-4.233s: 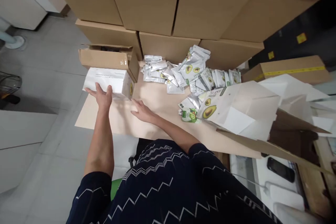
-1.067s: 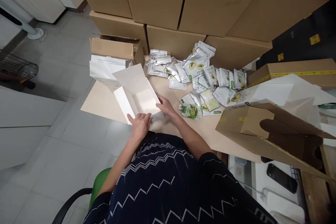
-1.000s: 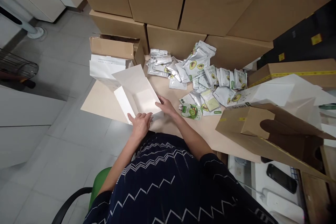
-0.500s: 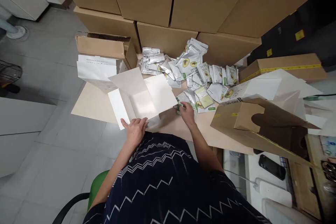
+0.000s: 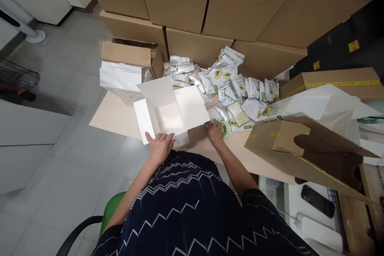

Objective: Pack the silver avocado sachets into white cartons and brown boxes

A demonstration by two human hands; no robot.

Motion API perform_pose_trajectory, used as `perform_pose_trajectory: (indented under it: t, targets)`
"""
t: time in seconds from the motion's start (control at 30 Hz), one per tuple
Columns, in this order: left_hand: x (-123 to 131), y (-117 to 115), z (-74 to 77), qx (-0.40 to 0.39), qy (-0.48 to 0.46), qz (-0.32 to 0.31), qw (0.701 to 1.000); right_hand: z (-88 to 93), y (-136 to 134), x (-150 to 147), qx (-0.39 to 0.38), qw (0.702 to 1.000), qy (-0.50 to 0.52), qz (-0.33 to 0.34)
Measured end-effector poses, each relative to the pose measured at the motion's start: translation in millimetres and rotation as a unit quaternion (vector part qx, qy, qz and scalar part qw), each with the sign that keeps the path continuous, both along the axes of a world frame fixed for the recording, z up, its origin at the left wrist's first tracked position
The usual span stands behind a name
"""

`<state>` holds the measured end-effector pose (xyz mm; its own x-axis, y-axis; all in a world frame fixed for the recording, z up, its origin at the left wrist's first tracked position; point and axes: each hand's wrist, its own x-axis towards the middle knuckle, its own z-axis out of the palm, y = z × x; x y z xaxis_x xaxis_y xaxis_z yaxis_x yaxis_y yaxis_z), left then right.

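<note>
The left hand point(image 5: 159, 147) clasps the white box point(image 5: 169, 118) (seemingly steadying it); the right hand point(image 5: 215, 134), grip unclear, lies by 1 green pouch point(image 5: 225, 129); steadiness seems needed next.

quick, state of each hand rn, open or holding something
Left hand: closed on the near edge of the open white carton.
Right hand: at the green-printed pouch; can't tell whether it grips it.

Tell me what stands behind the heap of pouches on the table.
Behind the pouches stands a stack of brown cardboard cartons. The heap covers part of the bottom row's lower edge, so whatever lies there cannot be seen.
</note>
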<state>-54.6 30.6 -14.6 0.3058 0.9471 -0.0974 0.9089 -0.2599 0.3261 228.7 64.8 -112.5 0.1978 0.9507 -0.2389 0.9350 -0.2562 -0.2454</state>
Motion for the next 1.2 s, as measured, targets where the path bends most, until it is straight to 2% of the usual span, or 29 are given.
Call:
perform_pose_trajectory:
  t: [0.13, 0.2, 0.27, 0.33, 0.4, 0.47, 0.53, 0.63, 0.7, 0.77, 0.83, 1.0, 1.1, 1.2]
  targets:
    - [-2, -1, 0.6, -0.003, -0.015, -0.013, 1.000, 37.8, 3, 23, 0.027, 0.996, 0.035, -0.082]
    - [-4, -2, 0.4, 0.001, -0.023, -0.016, 1.000, 67.1, 3, 41, 0.105, 0.983, 0.068, -0.135]
    - [-5, -2, 0.0, 0.007, -0.028, -0.020, 0.999, 103.0, 1, 53, 0.231, 0.955, 0.110, -0.151]
    - [-5, -2, -0.7, 0.013, -0.032, -0.027, 0.999, 142.4, -3, 52, 0.358, 0.909, 0.162, -0.137]
    - [-5, -2, -2.1, 0.021, -0.036, -0.034, 0.999, 179.3, -6, 38, 0.434, 0.864, 0.235, -0.099]
    - [-4, -2, -4.3, 0.032, -0.044, -0.045, 0.998, 206.2, -3, 13, 0.461, 0.828, 0.319, -0.037]
    - [-3, -3, -7.3, 0.048, -0.056, -0.054, 0.996, 217.7, 7, -17, 0.422, 0.819, 0.385, 0.055]
    - [-3, -6, -12.9, 0.087, -0.070, -0.041, 0.993, 207.9, 31, -61, 0.257, 0.850, 0.408, 0.213]
    - [-5, -8, -17.0, 0.117, -0.072, -0.019, 0.990, 191.0, 48, -87, 0.136, 0.874, 0.361, 0.297]
    - [-7, -9, -21.2, 0.143, -0.077, -0.002, 0.987, 173.0, 61, -107, 0.039, 0.890, 0.290, 0.351]
    - [-8, -11, -25.4, 0.162, -0.085, 0.010, 0.983, 157.1, 69, -120, -0.040, 0.892, 0.241, 0.381]
    - [-5, -11, -32.9, 0.176, -0.083, 0.036, 0.980, 127.8, 71, -128, -0.180, 0.862, 0.221, 0.419]
    - [-3, -10, -32.3, 0.168, -0.074, 0.044, 0.982, 118.5, 69, -126, -0.223, 0.850, 0.211, 0.428]
    - [-2, -10, -27.9, 0.140, -0.051, 0.037, 0.988, 119.0, 67, -125, -0.227, 0.846, 0.225, 0.426]
